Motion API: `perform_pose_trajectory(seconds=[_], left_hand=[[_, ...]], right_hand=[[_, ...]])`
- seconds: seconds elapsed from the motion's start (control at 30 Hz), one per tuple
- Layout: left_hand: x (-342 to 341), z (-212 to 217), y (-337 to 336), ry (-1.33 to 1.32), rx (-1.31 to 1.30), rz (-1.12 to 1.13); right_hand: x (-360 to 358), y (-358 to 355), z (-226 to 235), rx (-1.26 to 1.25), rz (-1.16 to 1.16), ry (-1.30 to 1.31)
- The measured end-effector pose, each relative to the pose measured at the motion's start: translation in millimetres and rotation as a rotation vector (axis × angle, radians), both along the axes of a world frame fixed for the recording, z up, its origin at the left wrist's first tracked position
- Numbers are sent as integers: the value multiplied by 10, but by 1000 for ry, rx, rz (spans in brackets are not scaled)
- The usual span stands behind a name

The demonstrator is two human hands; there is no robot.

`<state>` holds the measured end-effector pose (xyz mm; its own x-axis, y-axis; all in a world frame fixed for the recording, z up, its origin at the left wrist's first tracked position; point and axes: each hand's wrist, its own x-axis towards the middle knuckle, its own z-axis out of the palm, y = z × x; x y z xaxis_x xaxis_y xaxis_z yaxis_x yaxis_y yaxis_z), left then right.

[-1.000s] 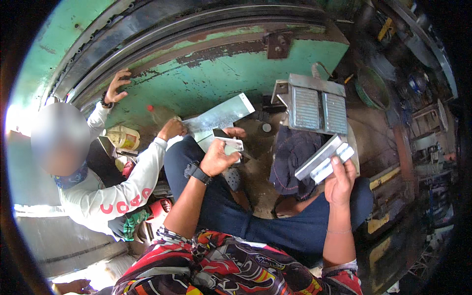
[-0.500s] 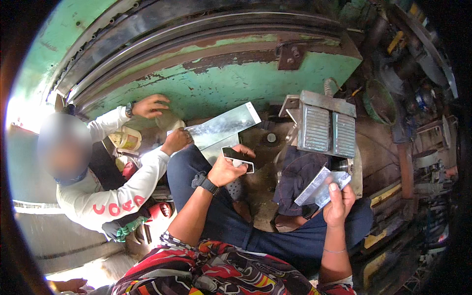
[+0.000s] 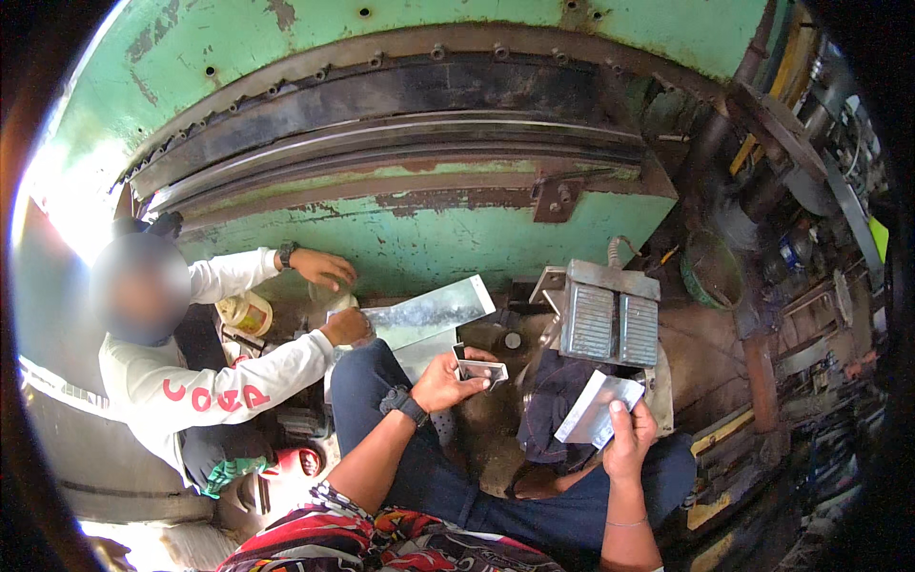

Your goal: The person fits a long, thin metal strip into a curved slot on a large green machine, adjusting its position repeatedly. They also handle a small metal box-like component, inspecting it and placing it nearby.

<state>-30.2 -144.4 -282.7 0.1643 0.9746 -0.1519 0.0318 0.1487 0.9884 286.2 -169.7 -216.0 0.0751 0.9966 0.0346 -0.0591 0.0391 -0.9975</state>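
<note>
My left hand is closed on a small bent metal bracket, gripping it between thumb and fingers above my lap. In my right hand is a bent sheet-metal piece with a folded edge, pinched under the thumb near the foot pedal. A double foot pedal with ribbed plates stands just beyond that piece. To my left, a seated co-worker's hand rests at the end of a long shiny metal strip. The co-worker's other hand is by the machine's face.
A large green machine with a long dark bed runs across the far side. A white bucket stands beside the co-worker. Metal bars and offcuts crowd the right side. A green round basin sits at the far right.
The view has tilted up, showing more of the machine. Both held pieces have turned in my hands; the right one now shows a broader flat face. The co-worker's hands stay near the strip and machine.
</note>
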Motion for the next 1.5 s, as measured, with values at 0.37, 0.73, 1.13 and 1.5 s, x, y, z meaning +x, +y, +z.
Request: perform_pose_trajectory(seconds=[0.37, 0.73, 1.13, 1.5], left_hand=[[-3, -34, -22, 39, 30, 35], [103, 86, -159, -127, 171, 204], [473, 786, -299, -6, 546, 540], [697, 1156, -145, 117, 971, 614]], right_hand=[[-180, 206, 643, 130, 177, -584], [-197, 265, 439, 448, 42, -1099], [-694, -195, 1113, 177, 302, -253], [-1399, -221, 1575, 766, 106, -475]])
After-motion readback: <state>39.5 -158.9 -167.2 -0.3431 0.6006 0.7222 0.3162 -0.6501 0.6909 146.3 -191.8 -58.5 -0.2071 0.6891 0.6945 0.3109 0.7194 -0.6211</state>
